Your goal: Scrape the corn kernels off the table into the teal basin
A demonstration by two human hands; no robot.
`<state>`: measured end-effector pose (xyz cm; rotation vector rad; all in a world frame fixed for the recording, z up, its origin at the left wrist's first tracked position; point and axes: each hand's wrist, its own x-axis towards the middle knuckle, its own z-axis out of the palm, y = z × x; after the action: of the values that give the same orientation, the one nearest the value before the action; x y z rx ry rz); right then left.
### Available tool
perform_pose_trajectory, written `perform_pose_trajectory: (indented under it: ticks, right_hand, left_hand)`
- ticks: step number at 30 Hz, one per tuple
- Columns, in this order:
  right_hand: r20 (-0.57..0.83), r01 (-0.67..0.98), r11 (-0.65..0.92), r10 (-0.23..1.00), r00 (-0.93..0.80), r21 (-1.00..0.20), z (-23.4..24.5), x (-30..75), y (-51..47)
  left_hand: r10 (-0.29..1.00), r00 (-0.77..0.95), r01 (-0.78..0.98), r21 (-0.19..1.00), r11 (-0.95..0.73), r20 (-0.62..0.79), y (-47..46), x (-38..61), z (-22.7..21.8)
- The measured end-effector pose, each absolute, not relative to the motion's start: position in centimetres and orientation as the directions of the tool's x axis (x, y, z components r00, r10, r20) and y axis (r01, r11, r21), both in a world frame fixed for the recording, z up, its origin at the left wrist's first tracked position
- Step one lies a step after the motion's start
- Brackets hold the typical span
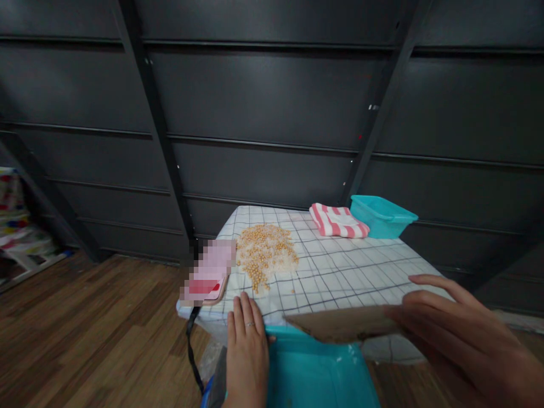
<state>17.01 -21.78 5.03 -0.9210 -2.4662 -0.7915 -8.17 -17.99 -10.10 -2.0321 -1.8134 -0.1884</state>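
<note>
Where the white checked surface point(357, 277) shows in the head view, a loose pile of yellow beans and white grains point(263, 249) lies spread toward its left side. Nearer the person than the pile, slightly to its right, is a teal basin point(318, 368). On the person's side of the pile, the left hand point(247, 345) lies palm down, fingers outstretched, by that basin's left rim; whether its grip holds the rim, I cannot tell. Nearer than the pile and well right of it, the right hand point(463, 331) has its grip closed on a brown cardboard piece point(340, 324). Just left of the pile lies a pixelated pink item point(212, 263). Beyond the pile, to the right, a striped towel point(339, 221) sits just beside a second teal basin point(380, 218).
</note>
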Motion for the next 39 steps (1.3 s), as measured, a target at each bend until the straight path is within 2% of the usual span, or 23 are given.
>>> perform_pose_trajectory:
  ticks: [4,7,15,24,28,39]
  right_hand:
    - [0.526,0.674,0.568,0.432,-0.732,0.472,5.1,16.4,-20.0]
    - [0.51,0.675,0.538,0.445,-0.736,0.504,4.9,15.8,-18.9]
    - [0.457,0.649,0.578,0.463,-0.76,0.494,5.0,15.8,-18.7]
    - [0.463,0.66,0.598,0.474,-0.749,0.455,5.1,16.7,-19.9]
    - [0.485,0.657,0.592,0.45,-0.75,0.467,5.1,16.8,-19.6]
    - [0.414,0.648,0.607,0.499,-0.761,0.459,4.9,16.8,-19.9]
  left_hand:
    - [0.921,0.143,0.973,-0.222,-0.064,0.361,-17.9,-8.0,-10.4]
    - [0.919,0.147,0.975,-0.21,-0.072,0.367,-17.9,-8.0,-10.7]
    - [0.915,0.153,0.975,-0.207,-0.079,0.373,-17.9,-8.3,-11.1]
    - [0.926,0.167,0.942,-0.332,-0.049,0.339,-17.9,-7.9,-10.2]
    - [0.916,0.171,0.954,-0.294,-0.062,0.362,-17.9,-8.1,-10.5]
    - [0.904,0.169,0.974,-0.205,-0.094,0.392,-17.7,-8.6,-11.7]
